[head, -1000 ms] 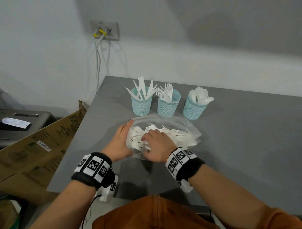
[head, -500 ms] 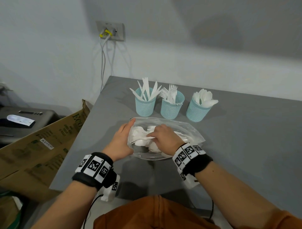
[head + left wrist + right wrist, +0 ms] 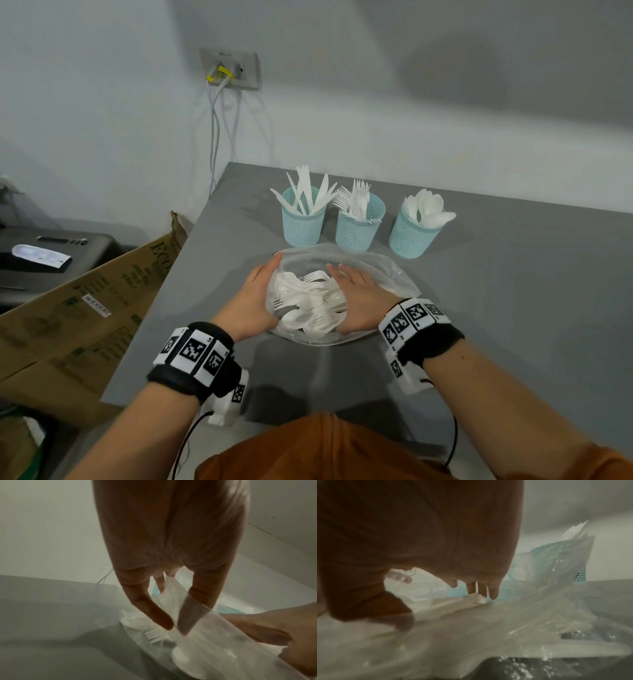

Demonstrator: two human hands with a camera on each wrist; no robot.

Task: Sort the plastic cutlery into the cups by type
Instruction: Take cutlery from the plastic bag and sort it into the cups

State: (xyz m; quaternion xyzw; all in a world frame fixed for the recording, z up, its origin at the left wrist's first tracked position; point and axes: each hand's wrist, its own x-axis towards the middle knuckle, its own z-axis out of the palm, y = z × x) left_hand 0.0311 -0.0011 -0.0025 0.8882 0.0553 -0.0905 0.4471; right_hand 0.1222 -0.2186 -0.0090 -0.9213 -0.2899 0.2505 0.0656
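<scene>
Clear plastic bag (image 3: 394, 277) of mixed white cutlery (image 3: 308, 301) lies between both hands' straight fingers (image 3: 337, 272), before three teal cups (image 3: 356, 229).

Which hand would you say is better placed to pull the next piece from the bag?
Probably the right hand: it lies over the loose cutlery, while the left hand braces the plastic bag from outside.

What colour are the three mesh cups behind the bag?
Light blue-green, all three mesh cups; clearest in the head view.
</scene>
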